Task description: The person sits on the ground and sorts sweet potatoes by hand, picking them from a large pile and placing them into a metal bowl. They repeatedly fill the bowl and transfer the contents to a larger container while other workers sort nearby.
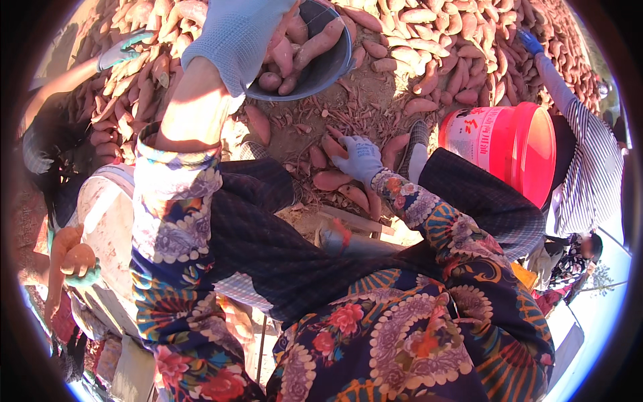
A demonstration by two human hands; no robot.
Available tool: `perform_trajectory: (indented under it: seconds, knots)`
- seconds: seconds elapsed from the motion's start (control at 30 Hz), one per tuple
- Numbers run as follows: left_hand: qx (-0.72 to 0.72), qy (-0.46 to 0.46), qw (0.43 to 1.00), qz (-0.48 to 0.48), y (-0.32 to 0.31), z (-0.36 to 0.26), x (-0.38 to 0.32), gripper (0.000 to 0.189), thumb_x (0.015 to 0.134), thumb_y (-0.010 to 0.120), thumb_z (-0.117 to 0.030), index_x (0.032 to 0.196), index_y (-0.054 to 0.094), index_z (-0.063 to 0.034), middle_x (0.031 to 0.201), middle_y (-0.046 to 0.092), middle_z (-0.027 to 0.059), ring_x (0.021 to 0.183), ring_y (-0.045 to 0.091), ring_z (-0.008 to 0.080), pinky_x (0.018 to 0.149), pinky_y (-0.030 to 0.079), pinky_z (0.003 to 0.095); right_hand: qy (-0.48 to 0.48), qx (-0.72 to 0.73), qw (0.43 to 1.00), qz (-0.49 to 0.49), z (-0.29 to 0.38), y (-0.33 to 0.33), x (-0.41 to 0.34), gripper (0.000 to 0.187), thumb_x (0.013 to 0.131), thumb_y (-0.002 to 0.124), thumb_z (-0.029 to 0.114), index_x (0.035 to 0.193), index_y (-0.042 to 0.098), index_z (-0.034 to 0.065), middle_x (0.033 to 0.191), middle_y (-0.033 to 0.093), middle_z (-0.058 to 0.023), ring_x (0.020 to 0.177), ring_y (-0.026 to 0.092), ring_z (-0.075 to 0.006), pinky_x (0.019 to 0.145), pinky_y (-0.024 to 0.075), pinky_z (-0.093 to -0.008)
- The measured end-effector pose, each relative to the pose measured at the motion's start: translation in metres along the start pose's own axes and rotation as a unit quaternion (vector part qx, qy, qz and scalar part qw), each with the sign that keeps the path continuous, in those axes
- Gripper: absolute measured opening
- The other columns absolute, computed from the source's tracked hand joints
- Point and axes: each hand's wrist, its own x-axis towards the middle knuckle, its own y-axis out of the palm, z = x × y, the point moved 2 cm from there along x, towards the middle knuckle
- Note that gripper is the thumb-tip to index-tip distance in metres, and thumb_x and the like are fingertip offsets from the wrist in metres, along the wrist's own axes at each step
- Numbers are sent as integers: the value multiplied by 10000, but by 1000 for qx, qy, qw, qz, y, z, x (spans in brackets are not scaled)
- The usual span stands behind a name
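Observation:
In a light blue knitted glove, my left hand [238, 37] reaches over the rim of a dark bucket [321, 88]. Its fingers run partly past the top edge, so their grip is hidden. Several sweet potatoes [316, 45] lie inside the bucket. Lower down, between my feet, my gloved right hand [360, 157] is at the ground, with thumb and fingers around the end of a sweet potato [332, 146]. More sweet potatoes, such as a plump one [331, 180], lie beside and below that hand on soil strewn with root scraps.
A large heap of sweet potatoes [467, 35] spreads across the far side. To the right stands a red plastic pail [517, 145] bearing writing. One co-worker's gloved hand [123, 50] is at the left heap, another's blue glove [530, 42] at the right. A third gloved hand [83, 274] holds sweet potatoes at left.

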Motion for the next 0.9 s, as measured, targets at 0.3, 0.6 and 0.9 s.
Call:
perform_trajectory:
  seconds: [0.3,0.6,0.9]
  knots:
    - [1,34,992,-125,12,19,13,276,830,743,-186,994,651,16,808,668,84,621,641,151,512,525,261,104,395,873,266,-29,-16,22,529,863,655,418,1183,569,6,1063,657,-95,973,636,-233,860,497,-356]
    - [44,64,986,-148,10,11,6,237,854,719,-212,925,649,4,750,649,85,601,608,161,506,498,282,-5,252,957,145,29,-29,13,628,795,712,466,1204,555,16,1047,649,-124,957,636,-273,867,494,-380]
    - [14,47,995,-88,10,11,14,251,872,694,-230,826,613,3,640,591,98,499,550,190,432,448,307,1,21,977,214,-17,73,-7,773,677,774,515,1225,530,28,1189,581,-182,1161,549,-321,986,413,-431]
